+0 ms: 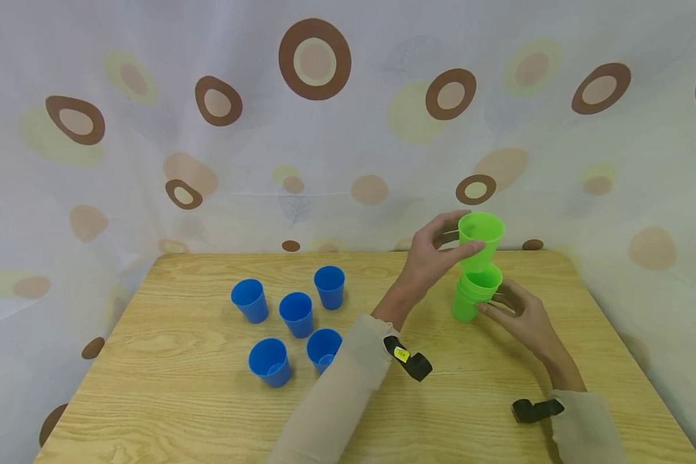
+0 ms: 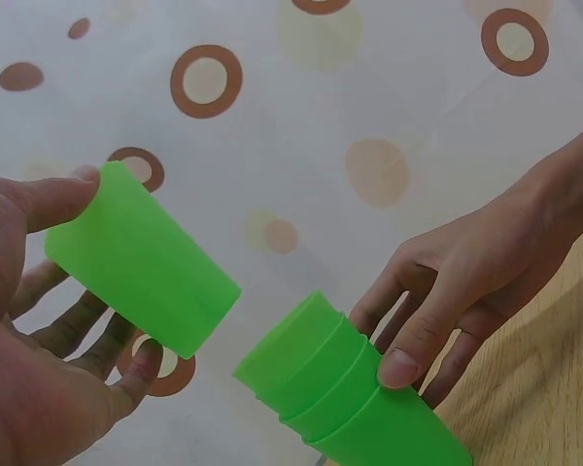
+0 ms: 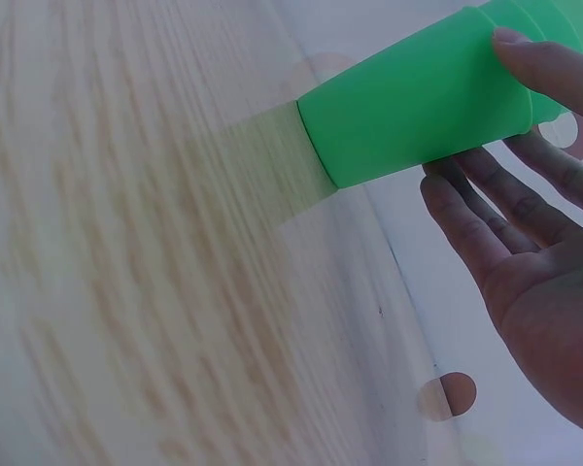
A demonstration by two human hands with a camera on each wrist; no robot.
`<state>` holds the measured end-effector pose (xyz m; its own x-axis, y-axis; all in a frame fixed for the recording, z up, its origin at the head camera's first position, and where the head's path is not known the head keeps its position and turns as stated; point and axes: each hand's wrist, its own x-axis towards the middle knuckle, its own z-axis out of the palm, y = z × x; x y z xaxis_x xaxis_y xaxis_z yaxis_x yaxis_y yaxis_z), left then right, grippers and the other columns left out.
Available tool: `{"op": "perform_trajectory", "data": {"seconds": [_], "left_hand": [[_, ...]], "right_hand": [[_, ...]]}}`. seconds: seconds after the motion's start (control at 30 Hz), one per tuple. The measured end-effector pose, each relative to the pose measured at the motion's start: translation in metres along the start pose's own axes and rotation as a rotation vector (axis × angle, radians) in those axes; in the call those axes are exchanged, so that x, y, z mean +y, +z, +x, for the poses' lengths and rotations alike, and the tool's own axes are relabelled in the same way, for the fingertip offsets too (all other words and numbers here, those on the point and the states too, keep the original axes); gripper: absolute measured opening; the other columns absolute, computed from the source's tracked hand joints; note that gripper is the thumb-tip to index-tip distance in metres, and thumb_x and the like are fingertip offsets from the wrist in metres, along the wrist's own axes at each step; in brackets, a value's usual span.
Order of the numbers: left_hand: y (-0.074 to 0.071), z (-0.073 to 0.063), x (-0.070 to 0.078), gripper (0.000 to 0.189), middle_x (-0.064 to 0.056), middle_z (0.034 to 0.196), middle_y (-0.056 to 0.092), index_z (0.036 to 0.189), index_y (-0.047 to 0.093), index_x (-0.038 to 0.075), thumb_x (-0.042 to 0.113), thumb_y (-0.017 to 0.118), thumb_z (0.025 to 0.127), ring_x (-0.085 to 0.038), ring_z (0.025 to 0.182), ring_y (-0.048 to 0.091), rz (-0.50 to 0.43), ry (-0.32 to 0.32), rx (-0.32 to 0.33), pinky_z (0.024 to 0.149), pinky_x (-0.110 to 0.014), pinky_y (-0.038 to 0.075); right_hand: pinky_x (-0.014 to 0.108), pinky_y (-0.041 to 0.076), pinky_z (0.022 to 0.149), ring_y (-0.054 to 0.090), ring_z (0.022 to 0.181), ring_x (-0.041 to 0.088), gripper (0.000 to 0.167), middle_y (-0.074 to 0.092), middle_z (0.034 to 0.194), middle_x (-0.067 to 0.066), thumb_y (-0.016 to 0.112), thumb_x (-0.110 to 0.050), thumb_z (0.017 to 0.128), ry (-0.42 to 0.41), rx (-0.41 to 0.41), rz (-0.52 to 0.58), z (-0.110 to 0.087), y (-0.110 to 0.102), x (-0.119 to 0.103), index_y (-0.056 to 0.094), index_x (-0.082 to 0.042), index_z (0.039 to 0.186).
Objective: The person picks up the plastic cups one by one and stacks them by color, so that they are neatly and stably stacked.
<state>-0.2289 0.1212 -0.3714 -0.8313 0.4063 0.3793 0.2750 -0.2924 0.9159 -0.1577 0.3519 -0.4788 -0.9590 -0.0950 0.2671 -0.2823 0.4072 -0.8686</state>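
Note:
My left hand (image 1: 432, 254) holds a single bright green cup (image 1: 477, 248) by its sides, thumb in front and fingers behind. The cup is upright, directly over a stack of nested green cups (image 1: 466, 304). In the left wrist view, a gap shows between the held cup (image 2: 141, 262) and the top of the stack (image 2: 369, 408). My right hand (image 1: 519, 319) grips that stack from the right, its thumb (image 2: 400, 367) just below the rims. On the table, the stack's base (image 3: 360, 146) casts a faint reflection in the right wrist view.
Several blue cups stand upright and separate on the wooden table (image 1: 168, 380), left of my left arm. One blue cup (image 1: 323, 348) is partly covered by my left sleeve (image 1: 336, 393). A patterned curtain (image 1: 348, 142) hangs behind the table's back edge.

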Motion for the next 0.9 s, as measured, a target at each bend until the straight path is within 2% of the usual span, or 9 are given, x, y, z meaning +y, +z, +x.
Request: {"op": "perform_trajectory", "data": {"seconds": [0.4,0.67,0.9], "left_hand": [[0.006,0.004,-0.012,0.055,0.006,0.128,0.065,0.144,0.058,0.012,0.01,0.077,0.092,-0.008,0.117,0.062,-0.01,-0.047,-0.036,0.096,-0.026,0.052],[0.006,0.001,-0.015,0.055,0.008,0.13,0.064,0.146,0.056,0.013,0.013,0.076,0.094,-0.006,0.116,0.061,0.033,-0.067,-0.064,0.094,-0.025,0.052],[0.005,-0.001,-0.021,0.055,0.0,0.138,0.061,0.146,0.056,0.012,0.012,0.075,0.095,-0.007,0.12,0.059,0.048,-0.084,-0.08,0.095,-0.024,0.052]], "right_hand": [[0.018,0.051,0.096,0.057,0.122,0.006,0.059,0.055,0.142,-0.004,0.07,-0.004,0.097,0.009,-0.005,0.034,-0.001,0.0,0.001,0.047,-0.01,0.152],[0.019,0.052,0.096,0.057,0.122,0.006,0.058,0.054,0.143,-0.004,0.07,-0.006,0.098,0.02,-0.009,0.032,0.001,0.0,-0.001,0.048,-0.011,0.151],[0.019,0.051,0.097,0.057,0.123,0.007,0.058,0.053,0.145,-0.003,0.069,-0.005,0.098,0.009,-0.019,0.038,0.001,0.0,-0.001,0.048,-0.011,0.151]]}}
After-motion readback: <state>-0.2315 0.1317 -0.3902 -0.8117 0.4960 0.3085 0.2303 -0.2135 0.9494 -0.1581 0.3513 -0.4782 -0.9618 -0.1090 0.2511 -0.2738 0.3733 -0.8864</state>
